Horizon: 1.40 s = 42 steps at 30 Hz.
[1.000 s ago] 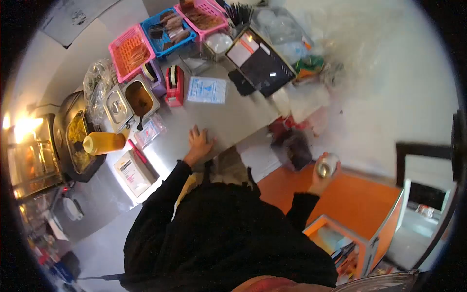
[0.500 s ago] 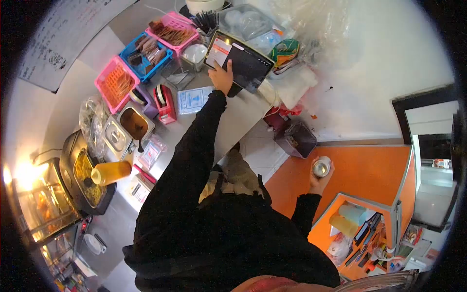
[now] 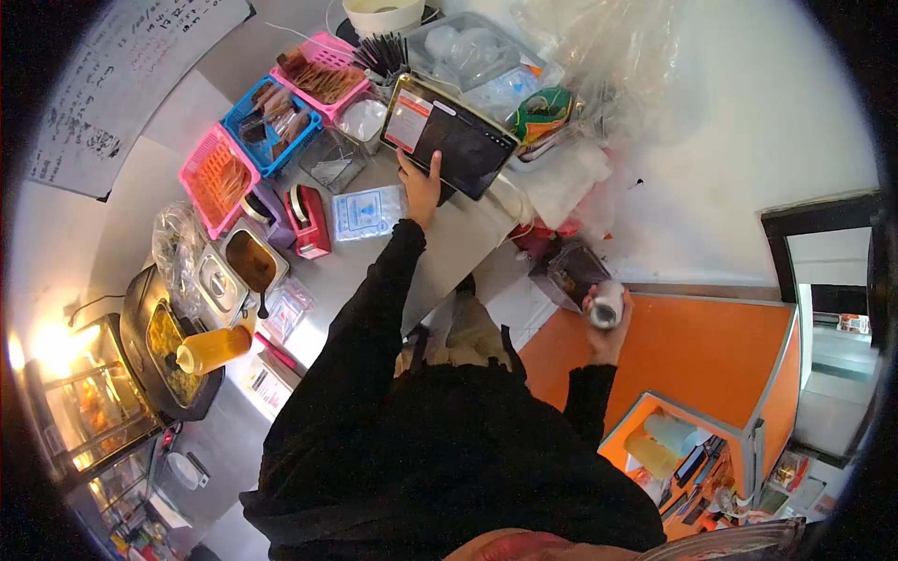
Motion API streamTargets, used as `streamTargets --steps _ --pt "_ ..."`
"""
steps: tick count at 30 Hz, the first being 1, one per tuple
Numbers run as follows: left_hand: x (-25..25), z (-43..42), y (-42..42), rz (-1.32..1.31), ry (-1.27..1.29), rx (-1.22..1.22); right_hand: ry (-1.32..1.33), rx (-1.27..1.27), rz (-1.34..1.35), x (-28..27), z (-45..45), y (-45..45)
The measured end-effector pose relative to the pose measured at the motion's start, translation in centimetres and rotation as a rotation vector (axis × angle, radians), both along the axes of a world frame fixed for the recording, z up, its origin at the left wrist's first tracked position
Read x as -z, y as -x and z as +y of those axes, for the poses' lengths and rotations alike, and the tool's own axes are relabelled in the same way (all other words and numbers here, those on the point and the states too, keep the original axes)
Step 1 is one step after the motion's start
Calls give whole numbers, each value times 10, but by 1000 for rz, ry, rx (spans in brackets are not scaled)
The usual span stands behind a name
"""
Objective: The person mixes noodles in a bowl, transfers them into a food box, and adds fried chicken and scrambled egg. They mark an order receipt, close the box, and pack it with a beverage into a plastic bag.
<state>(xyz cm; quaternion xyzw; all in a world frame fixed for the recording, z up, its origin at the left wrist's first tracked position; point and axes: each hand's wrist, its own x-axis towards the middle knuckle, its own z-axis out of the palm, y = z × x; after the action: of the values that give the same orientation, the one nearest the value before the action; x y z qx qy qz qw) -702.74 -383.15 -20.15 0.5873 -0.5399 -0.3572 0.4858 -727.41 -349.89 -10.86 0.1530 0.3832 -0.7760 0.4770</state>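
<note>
Tablet (image 3: 468, 154) propped at the counter's (image 3: 458, 229) far end, screen lit, tilted toward the person. Left hand (image 3: 421, 192) at its lower edge, fingers apart, two over the screen; contact uncertain. Right hand (image 3: 606, 344) closed around a pale cylindrical container (image 3: 608, 304), above the orange surface (image 3: 697, 351), near a dark bin (image 3: 569, 273). Blue-and-white packet (image 3: 370, 213) just beside left wrist; red tape dispenser (image 3: 309, 224) next along, then metal sauce pan (image 3: 254, 257).

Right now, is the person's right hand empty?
No, the right hand is gripping a small pale container with its fingers curled around it.
</note>
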Motion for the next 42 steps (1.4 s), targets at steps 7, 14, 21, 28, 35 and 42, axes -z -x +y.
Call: streamTargets --steps 7,14,21,28,35,42 --pt "-17 -8 10 -118 -59 -2 -51 -214 151 -11 -58 35" --pt "11 -17 9 -151 13 -19 29 -990 1010 9 -146 -1" --pt "13 2 -38 5 -134 -155 628 -1296 1705 66 -227 -91" --pt "24 38 -116 -1211 -61 192 703 -950 2227 47 -249 -118" --pt "5 21 -113 -1187 -28 311 620 -1298 1623 51 -264 -151" --pt "50 49 -96 -896 -139 -12 469 -1434 1526 125 -297 -178"
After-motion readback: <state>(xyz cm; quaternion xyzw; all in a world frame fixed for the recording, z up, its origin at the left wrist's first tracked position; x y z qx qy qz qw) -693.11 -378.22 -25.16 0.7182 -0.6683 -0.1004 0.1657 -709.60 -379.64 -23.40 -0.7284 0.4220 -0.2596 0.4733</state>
